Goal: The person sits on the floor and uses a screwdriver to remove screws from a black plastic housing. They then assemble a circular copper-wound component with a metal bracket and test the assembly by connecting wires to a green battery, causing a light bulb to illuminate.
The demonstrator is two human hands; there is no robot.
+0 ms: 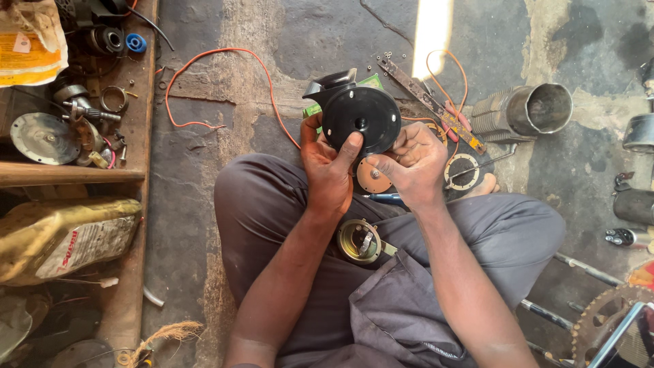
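We see a round black horn, dish-shaped with a small hole at its centre and a flared black mouth at its upper left, held up above the person's lap, over the stone floor. The left hand has its grip closed on the horn from below, the thumb pressed flat against the black face and the fingers wrapped behind the rim. The right hand touches the horn's lower right edge, and its grip is pinched narrow on a thin copper-coloured disc that sits just beneath the horn, between the two hands. On the lap, on the grey trousers, rests a round brass-coloured housing with a small metal part inside it. Just beside the right wrist a blue-handled screwdriver pokes out. Beyond the hands lie a flat ring gasket, a long rusty metal strip with scattered small nuts near it, and an orange wire looping across the floor. Further right lies a ribbed metal cylinder on its side. At the left a wooden shelf carries a grey metal disc, small fittings and a blue cap, with a yellowish plastic jug below it. At the lower right corner a toothed sprocket shows.
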